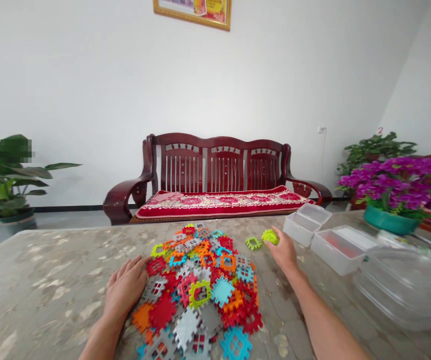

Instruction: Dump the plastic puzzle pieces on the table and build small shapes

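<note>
A heap of interlocking plastic building tiles [222, 291] in red, orange, grey, blue and lime covers the middle of the table. My left hand [128, 281] lies flat against the heap's left side, its fingers stretched out and touching the table or the nearest tiles. To the right of the heap, my right hand [283, 248] grips lime-green tiles [270, 236] between thumb and fingers; how many cannot be made out. Just left of that hand, a single lime-green frame tile [253, 243] rests on the table, apart from the heap.
Clear plastic boxes [298, 227] stand at the right, one with something red inside. Nearer lies a large transparent lid or container [406, 285]. Purple flowers [399, 182] in a teal pot are behind them. A wooden bench [223, 165] is beyond the patterned table [61, 270].
</note>
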`<state>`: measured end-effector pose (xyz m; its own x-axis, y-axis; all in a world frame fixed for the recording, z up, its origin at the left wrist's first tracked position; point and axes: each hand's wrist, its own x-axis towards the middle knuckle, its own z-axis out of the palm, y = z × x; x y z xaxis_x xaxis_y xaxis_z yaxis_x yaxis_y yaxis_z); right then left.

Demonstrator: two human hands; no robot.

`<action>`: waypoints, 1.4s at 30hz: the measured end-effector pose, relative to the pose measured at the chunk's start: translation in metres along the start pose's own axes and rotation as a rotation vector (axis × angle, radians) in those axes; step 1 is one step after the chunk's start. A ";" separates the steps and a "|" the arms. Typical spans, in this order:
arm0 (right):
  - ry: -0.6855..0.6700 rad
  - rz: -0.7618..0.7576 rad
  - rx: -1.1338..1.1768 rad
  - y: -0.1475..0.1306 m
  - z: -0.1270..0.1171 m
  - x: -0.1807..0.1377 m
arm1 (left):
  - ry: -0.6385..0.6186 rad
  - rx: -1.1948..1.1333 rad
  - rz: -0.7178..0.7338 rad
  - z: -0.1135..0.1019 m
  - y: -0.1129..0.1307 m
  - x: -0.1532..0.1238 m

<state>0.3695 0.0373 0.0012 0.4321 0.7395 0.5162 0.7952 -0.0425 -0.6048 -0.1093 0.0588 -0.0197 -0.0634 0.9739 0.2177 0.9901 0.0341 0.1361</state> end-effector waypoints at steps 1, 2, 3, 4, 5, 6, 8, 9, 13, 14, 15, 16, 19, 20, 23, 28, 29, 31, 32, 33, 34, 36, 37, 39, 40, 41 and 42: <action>0.019 -0.004 -0.056 0.006 -0.001 0.003 | 0.000 0.001 0.002 0.000 0.000 0.000; 0.028 -0.008 -0.103 0.011 -0.002 0.005 | -0.001 0.000 0.003 0.000 0.000 0.000; 0.031 -0.012 -0.141 0.014 -0.001 0.007 | -0.003 -0.001 0.002 0.000 0.000 0.000; 0.032 -0.015 -0.171 0.017 0.000 0.009 | -0.005 -0.003 -0.002 0.000 0.000 0.000; 0.030 -0.021 -0.193 0.018 0.001 0.011 | -0.006 -0.007 -0.007 0.000 0.000 0.000; 0.028 -0.025 -0.209 0.019 0.003 0.012 | -0.008 -0.012 -0.010 0.000 0.000 0.000; 0.025 -0.030 -0.223 0.020 0.007 0.015 | -0.011 -0.019 -0.012 -0.001 0.000 0.000; 0.026 -0.033 -0.222 0.020 0.009 0.016 | -0.012 -0.020 -0.011 -0.001 0.000 0.000; 0.021 -0.041 -0.215 0.022 0.013 0.015 | -0.009 -0.017 -0.013 0.000 0.000 0.000; 0.017 -0.031 -0.227 0.023 0.013 0.013 | -0.007 -0.017 -0.015 0.000 -0.001 0.000; 0.010 -0.015 -0.246 0.023 0.013 0.012 | -0.006 -0.015 -0.014 0.000 -0.001 0.000; 0.002 0.002 -0.271 0.022 0.013 0.010 | -0.008 -0.010 -0.013 -0.001 0.000 0.000; -0.029 0.059 -0.356 0.020 0.012 0.007 | -0.027 0.008 -0.012 -0.004 0.001 0.000; -0.043 0.074 -0.384 0.019 0.012 0.006 | -0.033 0.013 -0.013 -0.005 0.002 -0.001; -0.086 0.104 -0.449 0.016 0.011 0.006 | -0.041 0.022 -0.016 -0.008 0.004 -0.002; -0.124 0.122 -0.466 0.014 0.009 0.007 | -0.014 -0.012 -0.014 -0.005 0.003 -0.002; -0.124 0.126 -0.463 0.013 0.009 0.006 | -0.006 -0.025 -0.014 -0.003 0.002 -0.001; -0.110 0.127 -0.455 0.011 0.008 0.004 | 0.000 -0.046 -0.015 -0.002 0.001 -0.001; -0.088 0.122 -0.451 0.010 0.007 0.003 | 0.000 -0.051 -0.016 -0.003 0.001 -0.002; -0.059 0.109 -0.444 0.008 0.006 0.002 | 0.000 -0.051 -0.016 -0.003 0.002 -0.002; -0.027 0.086 -0.431 0.007 0.005 0.000 | -0.003 -0.048 -0.016 -0.005 0.003 -0.003; 0.034 0.020 -0.379 0.002 0.002 -0.003 | -0.010 -0.039 -0.019 -0.008 0.005 -0.004; 0.055 -0.017 -0.339 0.000 0.002 -0.005 | -0.014 -0.035 -0.020 -0.010 0.006 -0.004; 0.068 -0.096 -0.227 -0.007 0.002 -0.010 | -0.026 -0.028 -0.020 -0.012 0.007 -0.005; 0.050 -0.132 -0.155 -0.011 0.003 -0.014 | -0.029 -0.025 -0.020 -0.013 0.008 -0.005; 0.010 -0.163 -0.075 -0.016 0.004 -0.019 | -0.030 -0.021 -0.017 -0.013 0.008 -0.005; -0.054 -0.191 0.007 -0.021 0.005 -0.024 | -0.028 -0.018 -0.016 -0.012 0.007 -0.005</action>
<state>0.3401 0.0245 -0.0013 0.2500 0.7688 0.5886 0.8576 0.1064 -0.5032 -0.1034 0.0520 -0.0084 -0.0750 0.9793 0.1882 0.9866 0.0454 0.1566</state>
